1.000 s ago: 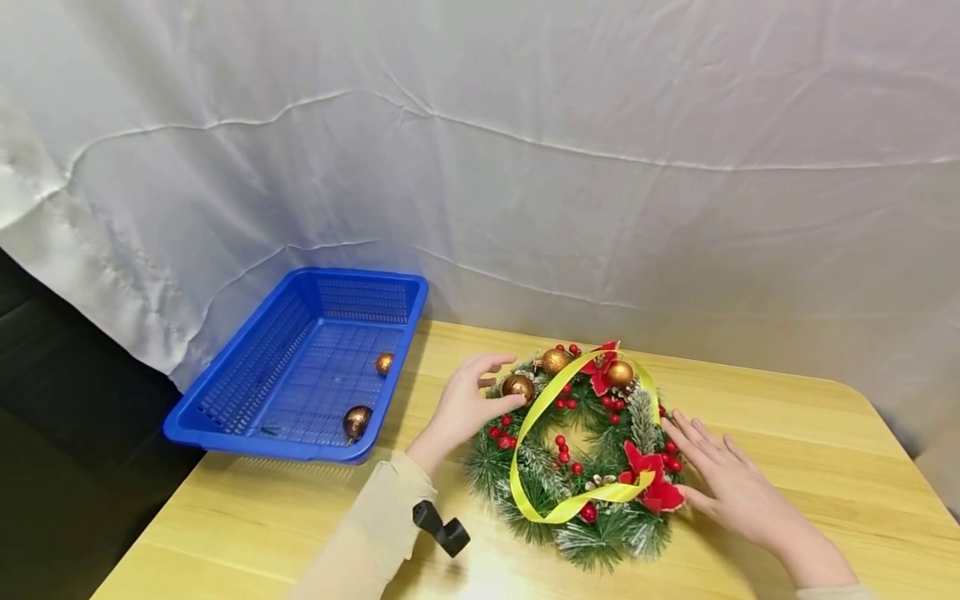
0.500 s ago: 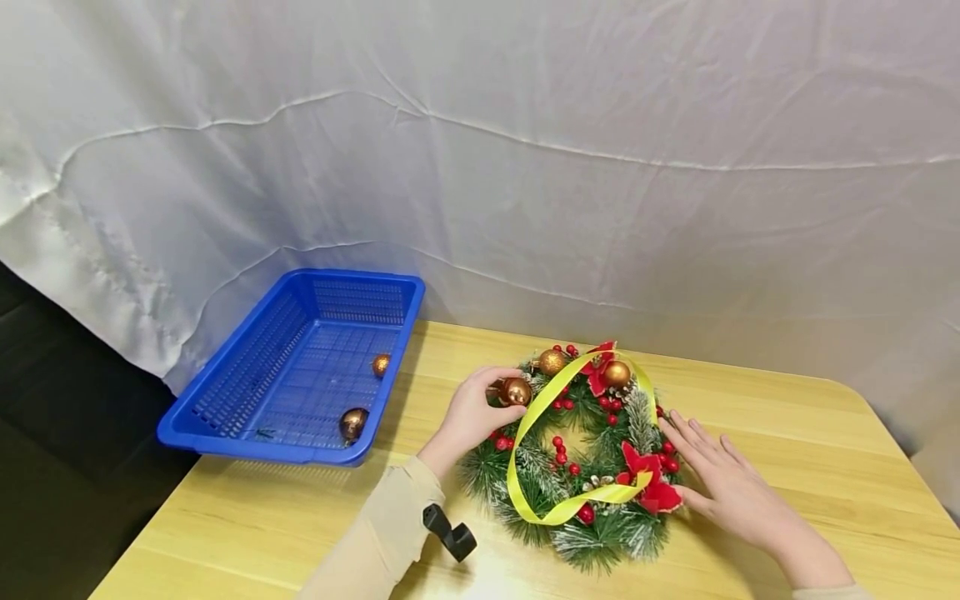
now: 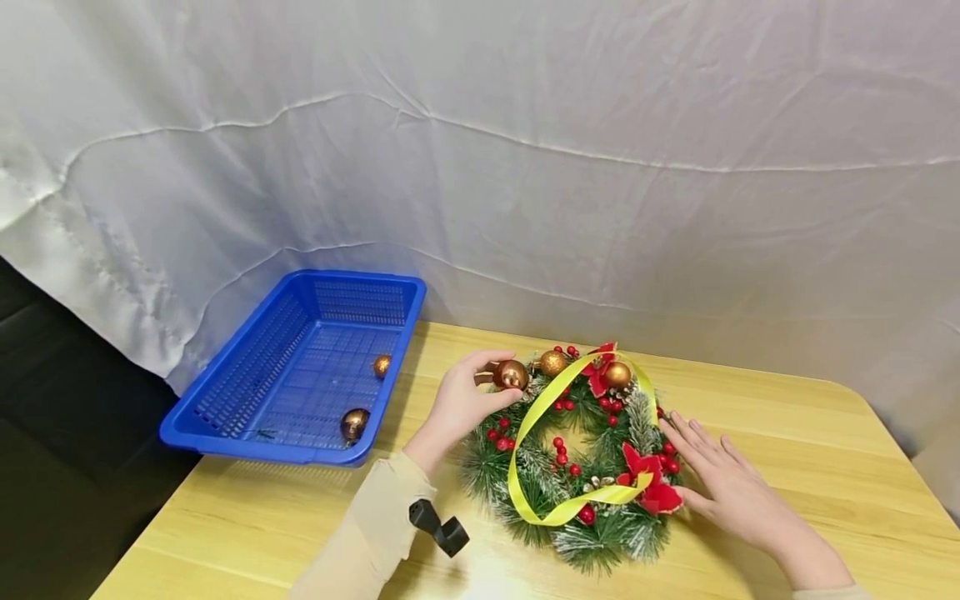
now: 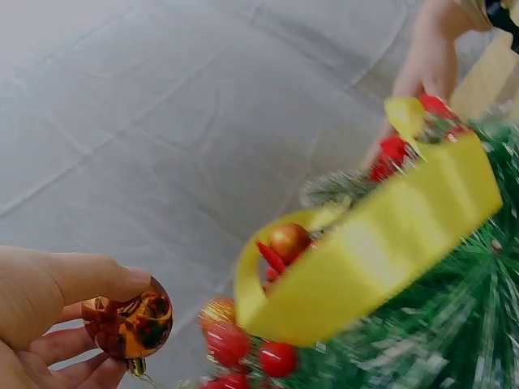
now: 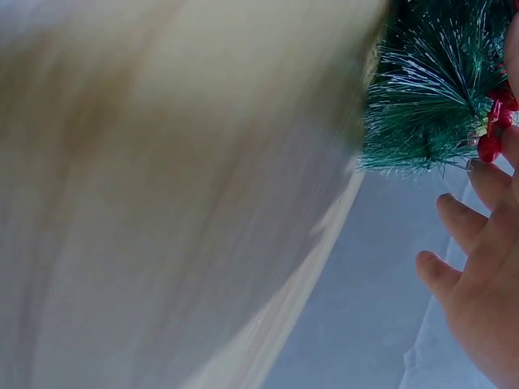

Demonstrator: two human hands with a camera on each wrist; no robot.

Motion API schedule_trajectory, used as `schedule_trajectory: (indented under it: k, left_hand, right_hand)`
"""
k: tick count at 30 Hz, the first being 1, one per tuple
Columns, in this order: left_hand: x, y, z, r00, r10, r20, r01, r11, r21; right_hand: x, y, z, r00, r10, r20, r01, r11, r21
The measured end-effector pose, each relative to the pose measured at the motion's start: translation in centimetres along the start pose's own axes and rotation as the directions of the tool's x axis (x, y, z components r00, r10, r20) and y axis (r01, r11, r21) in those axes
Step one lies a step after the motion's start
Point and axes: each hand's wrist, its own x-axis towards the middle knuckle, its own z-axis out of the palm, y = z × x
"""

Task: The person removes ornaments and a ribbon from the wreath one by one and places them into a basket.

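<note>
— Fingers first, nearest the camera: the right hand (image 3: 723,483) lies flat on the table (image 3: 787,433) with its fingers straight and spread, their tips against the right rim of the wreath (image 3: 577,454); it grips nothing; I'd judge it is there to pin the wreath down so it does not slide.

— And the other hand?

— The left hand (image 3: 459,404) is a little further off, at the wreath's upper left edge; thumb and fingers are curled round a copper bauble (image 3: 511,374), pinching it just above the green needles; the left wrist view shows the bauble (image 4: 128,326) held between thumb and fingertips, its small cap pointing down; whether it hangs free of the foliage or is caught by a thread I cannot tell.

— What sits beside it?

— Two more gold baubles (image 3: 553,362) are lodged in the top of the wreath, among red berries (image 3: 561,446) and red fabric flowers (image 3: 652,487); a yellow ribbon (image 3: 551,467) loops loosely across the ring, arching up off it rather than lying flat.

— Further away?

— To the left, well apart from the wreath, a blue basket (image 3: 225,417) overhangs the table's corner; two baubles (image 3: 356,423) lie loose on its slatted floor, near the right wall; behind everything hangs a creased white sheet (image 3: 525,167).
</note>
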Motion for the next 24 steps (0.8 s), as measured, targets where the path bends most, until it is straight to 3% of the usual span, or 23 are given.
schedule_trajectory:
  k: [4,11,16,24]
  left_hand:
    - [-0.1,1.1,-1.5,1.000,-0.024,-0.010,0.024,1.000,0.009]
    - [-0.3,2.7,-5.5,0.994,0.027,-0.102,-0.027,1.000,0.004]
    - [-1.0,3.0,-9.0,0.987,-0.026,-0.158,0.027,1.000,0.001]
    - [-2.7,2.3,-14.5,0.971,-0.065,-0.231,0.091,0.990,0.103]
  right_hand:
    - [0.1,-0.1,-0.1,1.000,0.007,0.014,-0.008,1.000,0.012]
    - [0.2,-0.2,-0.1,1.000,0.001,0.014,-0.002,1.000,0.021]
    - [0.1,-0.1,0.0,1.000,0.000,0.007,0.000,1.000,0.024]
    - [0.0,0.0,0.0,1.000,-0.003,0.003,0.003,1.000,0.020]
